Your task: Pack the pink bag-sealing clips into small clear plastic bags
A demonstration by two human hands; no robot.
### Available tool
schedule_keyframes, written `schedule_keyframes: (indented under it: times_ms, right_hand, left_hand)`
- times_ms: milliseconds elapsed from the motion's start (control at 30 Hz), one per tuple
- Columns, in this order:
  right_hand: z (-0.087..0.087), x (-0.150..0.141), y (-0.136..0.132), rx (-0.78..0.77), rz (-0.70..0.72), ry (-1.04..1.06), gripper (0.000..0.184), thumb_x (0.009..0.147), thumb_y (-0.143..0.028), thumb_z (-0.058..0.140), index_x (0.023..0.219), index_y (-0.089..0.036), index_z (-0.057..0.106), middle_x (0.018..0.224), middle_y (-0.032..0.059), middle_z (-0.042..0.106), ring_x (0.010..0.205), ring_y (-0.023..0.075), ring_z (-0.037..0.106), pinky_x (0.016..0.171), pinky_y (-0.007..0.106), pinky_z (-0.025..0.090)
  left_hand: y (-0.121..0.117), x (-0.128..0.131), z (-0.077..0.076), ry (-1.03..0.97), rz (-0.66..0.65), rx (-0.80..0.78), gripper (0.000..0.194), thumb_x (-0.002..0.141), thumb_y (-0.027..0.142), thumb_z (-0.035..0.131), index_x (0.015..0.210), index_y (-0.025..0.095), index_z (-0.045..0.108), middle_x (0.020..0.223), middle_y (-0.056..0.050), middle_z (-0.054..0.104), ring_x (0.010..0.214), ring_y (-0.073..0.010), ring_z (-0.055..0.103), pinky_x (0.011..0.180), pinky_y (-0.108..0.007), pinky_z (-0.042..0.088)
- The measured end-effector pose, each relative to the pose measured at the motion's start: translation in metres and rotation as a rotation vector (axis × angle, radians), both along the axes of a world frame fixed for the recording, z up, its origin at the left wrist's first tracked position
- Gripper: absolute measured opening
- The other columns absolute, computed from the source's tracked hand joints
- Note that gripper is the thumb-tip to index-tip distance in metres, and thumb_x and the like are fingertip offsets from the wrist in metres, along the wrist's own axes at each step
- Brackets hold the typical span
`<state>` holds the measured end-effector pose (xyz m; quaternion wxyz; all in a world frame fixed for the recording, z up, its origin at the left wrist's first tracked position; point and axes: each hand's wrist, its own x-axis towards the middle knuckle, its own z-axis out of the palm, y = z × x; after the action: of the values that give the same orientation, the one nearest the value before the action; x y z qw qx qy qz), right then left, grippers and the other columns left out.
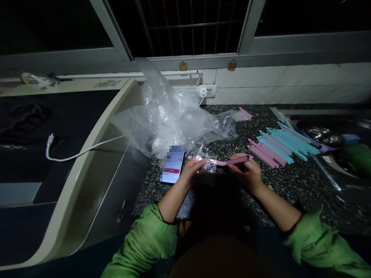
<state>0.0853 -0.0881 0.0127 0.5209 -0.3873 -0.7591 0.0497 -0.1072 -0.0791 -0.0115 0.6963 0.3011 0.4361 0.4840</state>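
Observation:
A long, thin pink plastic bag clip (222, 163) stretches between my hands, bent at a joint near its middle. My left hand (189, 172) pinches its left part together with a small clear plastic bag (213, 166). My right hand (251, 173) is closed around the right part, its fingers partly behind the strip. A phone (173, 170) with a lit screen lies just left of my left hand. Right of my right hand, several pink and blue bag clips (285, 143) lie side by side on the speckled counter (292, 193).
Crumpled clear plastic bags (174, 119) are heaped behind the phone. Farther back lies a small bag with pink pieces (245, 113). A white charger (203, 92) sits in the wall socket. A washing machine (95, 116) stands left; a sink holding bowls (321, 135) is right.

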Motion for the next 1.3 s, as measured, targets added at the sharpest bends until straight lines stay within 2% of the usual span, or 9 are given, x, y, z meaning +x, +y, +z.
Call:
schedule_keyframes:
  times_ms: [133,300,567,667,800,933,1067,1300]
  right_hand:
    - [0.002,-0.001,-0.002,-0.018,-0.003,-0.016,0.002,0.076,-0.018,0.061,0.077,-0.020,0.061,0.077,0.0043,0.066,0.069,0.0148,0.060,0.057,0.027,0.048]
    - [0.001,-0.001,-0.002,-0.062,-0.004,-0.004,0.002,0.076,-0.018,0.061,0.075,-0.020,0.060,0.075,0.0039,0.065,0.065,0.0139,0.059,0.054,0.026,0.046]
    - [-0.004,-0.004,0.000,-0.050,0.021,0.020,0.005,0.076,-0.016,0.061,0.073,-0.019,0.058,0.073,0.0032,0.062,0.063,0.0124,0.056,0.054,0.025,0.045]
    - [-0.003,-0.008,0.002,-0.064,0.029,0.019,0.002,0.076,-0.018,0.060,0.076,-0.019,0.059,0.074,0.0034,0.063,0.064,0.0127,0.057,0.054,0.026,0.046]
    - [-0.001,-0.025,0.007,-0.081,0.059,0.024,0.004,0.076,-0.018,0.059,0.073,-0.019,0.060,0.073,0.0035,0.063,0.062,0.0119,0.056,0.053,0.025,0.046]
    - [-0.001,-0.045,0.016,-0.125,0.107,0.071,0.004,0.077,-0.020,0.058,0.075,-0.018,0.062,0.075,0.0042,0.064,0.063,0.0122,0.056,0.051,0.024,0.045]
    - [-0.003,-0.052,0.023,-0.142,0.117,0.100,0.006,0.077,-0.023,0.057,0.078,-0.018,0.062,0.077,0.0044,0.063,0.063,0.0122,0.055,0.050,0.025,0.045]
    - [-0.004,-0.042,0.022,-0.090,0.086,0.066,0.005,0.076,-0.021,0.059,0.079,-0.018,0.061,0.076,0.0044,0.062,0.062,0.0123,0.055,0.048,0.025,0.045]
  left_hand:
    - [-0.001,-0.001,-0.004,0.023,-0.053,0.010,0.039,0.050,0.045,0.075,0.054,0.010,0.059,0.044,0.005,0.039,0.044,-0.0036,0.032,0.045,-0.021,0.019]
    - [-0.004,-0.001,-0.002,0.035,-0.077,-0.005,0.040,0.052,0.046,0.075,0.063,0.010,0.064,0.045,0.005,0.041,0.043,-0.0039,0.033,0.045,-0.021,0.020]
    - [-0.006,0.003,0.003,0.070,-0.065,-0.057,0.040,0.048,0.049,0.075,0.054,0.012,0.059,0.043,0.005,0.041,0.041,-0.0044,0.033,0.044,-0.021,0.020]
    - [-0.007,0.001,0.005,0.135,0.012,0.009,0.039,0.049,0.048,0.074,0.050,0.013,0.058,0.042,0.005,0.043,0.042,-0.0052,0.035,0.046,-0.021,0.024]
    - [-0.008,-0.012,0.011,0.212,0.203,0.115,0.032,0.048,0.041,0.075,0.062,0.013,0.067,0.055,0.002,0.058,0.056,-0.0104,0.048,0.057,-0.023,0.035]
    - [-0.006,-0.029,0.015,0.324,0.361,0.209,0.024,0.053,0.036,0.072,0.064,0.014,0.068,0.060,0.001,0.062,0.063,-0.0125,0.052,0.065,-0.024,0.039]
    - [-0.003,-0.032,0.012,0.355,0.353,0.195,0.022,0.055,0.037,0.070,0.058,0.015,0.066,0.057,0.002,0.059,0.060,-0.0126,0.050,0.060,-0.023,0.037]
    - [-0.003,-0.022,0.012,0.363,0.318,0.198,0.024,0.051,0.037,0.070,0.048,0.016,0.060,0.050,0.004,0.051,0.054,-0.0099,0.043,0.055,-0.022,0.032]
